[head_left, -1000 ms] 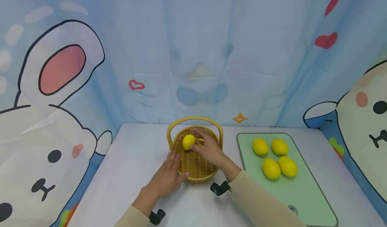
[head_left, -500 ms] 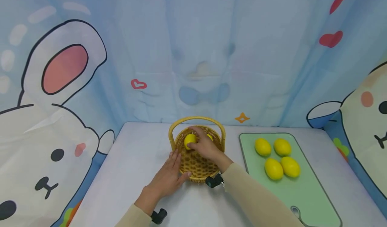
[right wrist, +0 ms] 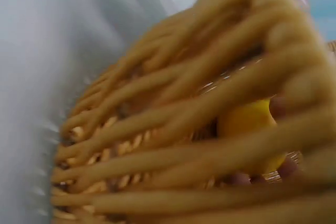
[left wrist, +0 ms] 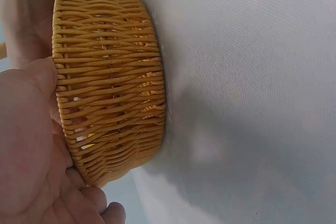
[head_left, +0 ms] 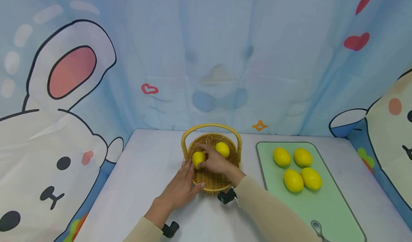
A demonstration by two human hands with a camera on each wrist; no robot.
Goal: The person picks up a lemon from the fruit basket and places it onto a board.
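Wicker basket (head_left: 210,191) upright on white desk (head_left: 145,156). Gripping a yellow lemon (head_left: 198,160) inside it, near the L rim, w/ curled fingers of the R hand (head_left: 216,161). Also in the basket, just behind that hand: another lemon (head_left: 222,149). Resting straight fingers of the L hand (head_left: 178,185) on the L rim, w/ thumb at the near edge. Off to the right: green board (head_left: 322,209) w/ 4 more lemons (head_left: 293,180) towards its far end. Blue curtain (head_left: 219,30) w/ cartoon animals (head_left: 32,152) in back, fwiw.
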